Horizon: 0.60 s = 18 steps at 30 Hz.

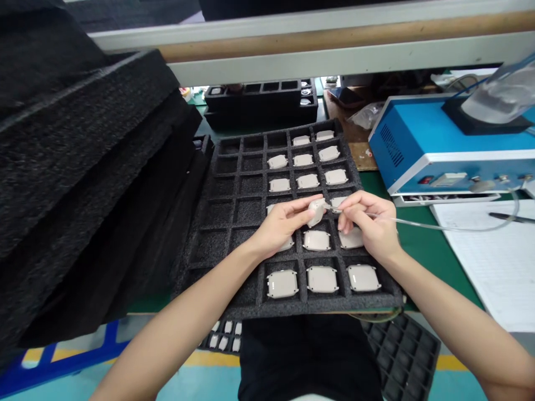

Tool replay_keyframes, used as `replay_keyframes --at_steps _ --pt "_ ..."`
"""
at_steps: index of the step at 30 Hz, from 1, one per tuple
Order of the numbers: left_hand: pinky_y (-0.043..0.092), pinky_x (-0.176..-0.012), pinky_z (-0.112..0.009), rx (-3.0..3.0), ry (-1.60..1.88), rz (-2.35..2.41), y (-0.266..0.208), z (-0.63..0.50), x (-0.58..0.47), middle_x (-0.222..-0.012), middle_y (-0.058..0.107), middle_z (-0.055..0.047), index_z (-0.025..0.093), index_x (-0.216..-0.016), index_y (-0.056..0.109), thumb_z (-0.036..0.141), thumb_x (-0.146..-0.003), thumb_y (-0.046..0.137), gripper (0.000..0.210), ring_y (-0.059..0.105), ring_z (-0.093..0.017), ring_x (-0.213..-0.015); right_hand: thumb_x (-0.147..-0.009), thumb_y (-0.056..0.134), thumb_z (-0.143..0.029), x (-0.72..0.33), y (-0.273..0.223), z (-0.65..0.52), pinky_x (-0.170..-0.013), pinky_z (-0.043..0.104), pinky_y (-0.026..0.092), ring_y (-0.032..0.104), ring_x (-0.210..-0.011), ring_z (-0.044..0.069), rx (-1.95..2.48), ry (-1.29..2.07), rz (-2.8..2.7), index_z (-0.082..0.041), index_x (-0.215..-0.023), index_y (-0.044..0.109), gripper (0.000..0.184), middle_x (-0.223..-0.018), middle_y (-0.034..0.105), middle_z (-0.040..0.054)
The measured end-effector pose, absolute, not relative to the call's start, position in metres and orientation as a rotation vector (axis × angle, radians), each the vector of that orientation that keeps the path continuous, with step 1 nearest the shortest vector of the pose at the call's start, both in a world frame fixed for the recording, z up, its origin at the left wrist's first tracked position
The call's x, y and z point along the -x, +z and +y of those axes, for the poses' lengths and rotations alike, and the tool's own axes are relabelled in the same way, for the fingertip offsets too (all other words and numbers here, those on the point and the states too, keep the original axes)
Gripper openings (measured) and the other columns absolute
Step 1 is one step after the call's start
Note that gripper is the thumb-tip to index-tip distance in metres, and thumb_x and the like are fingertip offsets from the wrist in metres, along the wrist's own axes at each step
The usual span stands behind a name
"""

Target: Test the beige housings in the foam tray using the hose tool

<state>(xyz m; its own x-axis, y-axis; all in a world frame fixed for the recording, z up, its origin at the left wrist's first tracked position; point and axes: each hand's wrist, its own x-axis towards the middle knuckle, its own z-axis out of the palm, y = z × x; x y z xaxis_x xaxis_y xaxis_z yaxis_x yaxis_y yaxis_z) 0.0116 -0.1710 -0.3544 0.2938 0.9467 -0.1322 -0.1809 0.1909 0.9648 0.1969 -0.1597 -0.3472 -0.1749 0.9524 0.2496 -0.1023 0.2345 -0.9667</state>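
Note:
My left hand (276,227) pinches a beige watch case (316,214) between thumb and fingers, raised above a black foam tray (330,306). From the other side my right hand (376,227) grips the thin end of a clear tube (438,226). Its slender tip meets or nearly meets the edge of the case; contact is too small to tell. Below the hands, several similar watch cases (321,278) lie in the tray's right-hand columns. Some of them are partly covered by my hands. The tray's left columns show bare pockets.
Stacked black foam sheets or trays (125,139) rise on the left. A blue machine (460,139) stands at right, bearing a clear container (501,94). Paper (480,267) with a pen (512,218) lies in front of it. A shelf beam (334,47) crosses above; more trays (261,103) sit behind.

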Motion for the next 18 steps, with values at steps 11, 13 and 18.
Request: replay_keyframes --at_steps 11,13,18 --pt "0.031 -0.107 -0.040 -1.085 0.979 0.942 -0.3503 -0.1717 -0.0132 -0.125 0.064 -0.007 0.018 -0.122 0.062 0.031 -0.078 0.069 0.046 0.053 -0.024 -0.121 -0.073 0.053 -0.009 -0.1970 -0.3466 -0.1592 -0.042 0.020 0.041 0.051 -0.038 0.008 0.877 1.184 -1.404 -0.016 -0.070 0.062 0.012 -0.048 0.062 -0.0030" --pt "0.031 -0.107 -0.041 -1.097 0.982 0.948 -0.3500 -0.1718 -0.0132 -0.123 0.065 -0.007 0.019 -0.122 0.062 0.031 -0.078 0.069 0.046 0.054 -0.024 -0.119 -0.073 0.052 -0.009 -0.1972 -0.3463 -0.1597 -0.042 0.020 0.041 0.051 -0.038 0.008 0.876 1.180 -1.405 -0.016 -0.071 0.062 0.012 -0.048 0.062 -0.0031" --pt "0.031 -0.106 -0.041 -1.092 0.982 0.958 -0.3497 -0.1723 -0.0135 -0.122 0.065 -0.007 0.020 -0.121 0.063 0.031 -0.077 0.070 0.045 0.054 -0.025 -0.119 -0.074 0.053 -0.010 -0.1974 -0.3460 -0.1610 -0.042 0.021 0.041 0.051 -0.038 0.009 0.882 1.154 -1.411 -0.016 -0.070 0.062 0.012 -0.048 0.061 -0.0031"
